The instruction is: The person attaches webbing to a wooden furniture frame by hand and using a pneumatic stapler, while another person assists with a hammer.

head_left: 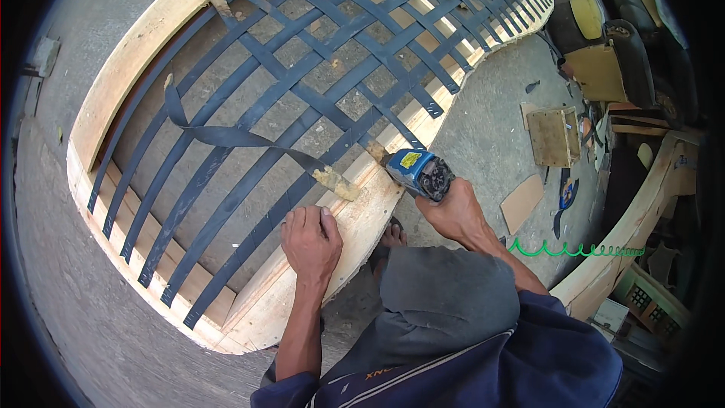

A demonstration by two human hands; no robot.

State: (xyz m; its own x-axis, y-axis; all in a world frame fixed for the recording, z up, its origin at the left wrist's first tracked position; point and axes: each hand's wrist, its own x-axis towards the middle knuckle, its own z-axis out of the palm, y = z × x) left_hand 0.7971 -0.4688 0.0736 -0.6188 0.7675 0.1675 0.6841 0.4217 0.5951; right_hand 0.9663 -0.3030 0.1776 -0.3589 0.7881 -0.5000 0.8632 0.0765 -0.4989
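A blue staple gun (414, 171) is in my right hand (455, 215), its nose at the end of a dark strap on the near rail of a pale wooden frame (370, 211). My left hand (311, 245) rests on the same rail to the left, its fingers curled into a loose fist. Nothing shows in it, though its palm side is hidden. Just beyond it lies the frayed, yellowish end of a loose dark strap (234, 136), which twists across the webbing. Woven dark webbing straps (355, 30) span the frame, several stapled at their ends.
A coiled green air hose (581, 249) runs to the right behind my right wrist. On the floor at right are a wooden box (553, 137), a flat tan board (522, 204) and dark scraps. A curved wooden piece (634, 211) and dark upholstered furniture parts (623, 53) stand farther right.
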